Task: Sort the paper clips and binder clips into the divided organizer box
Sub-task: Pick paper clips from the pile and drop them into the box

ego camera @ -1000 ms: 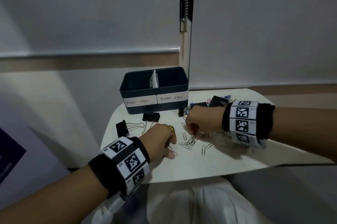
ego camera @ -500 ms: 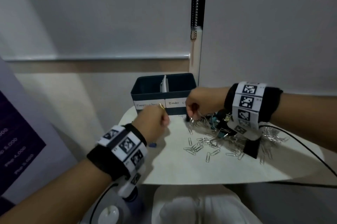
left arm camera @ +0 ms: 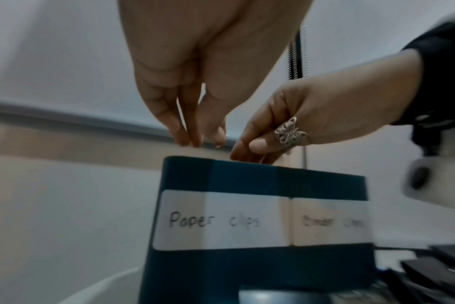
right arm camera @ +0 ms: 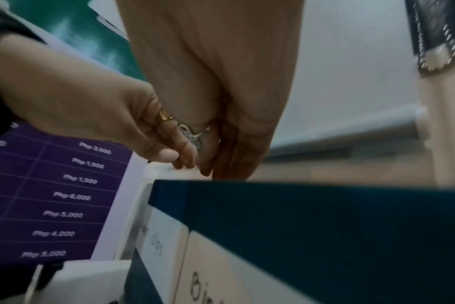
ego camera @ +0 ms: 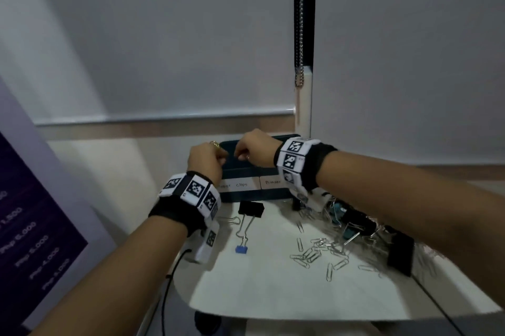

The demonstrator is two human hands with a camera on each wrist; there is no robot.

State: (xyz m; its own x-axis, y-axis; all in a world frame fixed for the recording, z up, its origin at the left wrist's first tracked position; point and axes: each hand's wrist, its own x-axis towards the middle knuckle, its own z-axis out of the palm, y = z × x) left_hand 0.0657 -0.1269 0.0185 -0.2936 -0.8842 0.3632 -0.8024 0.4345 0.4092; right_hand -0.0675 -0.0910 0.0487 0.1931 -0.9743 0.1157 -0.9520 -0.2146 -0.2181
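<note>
At the far left leans a purple price board [ego camera: 35, 229]. Next, the left hand [ego camera: 206, 159] hangs over the left side of the dark box [left arm camera: 260, 179], above the label reading "Paper clips" [left arm camera: 216, 221]; its fingers [left arm camera: 185, 131] point down, bunched close together, and whether they pinch anything cannot be told. Just beside it, the right hand [ego camera: 255, 150] hovers over the same side, fingertips drawn to the thumb, a thin wire perhaps between them, though that is unclear. On the white table [ego camera: 259, 292] in front of the box lie a black binder clip [ego camera: 250, 209] and a small blue one [ego camera: 241, 249], then scattered paper clips [ego camera: 317, 252] and more binder clips [ego camera: 355, 222] to the right.
</note>
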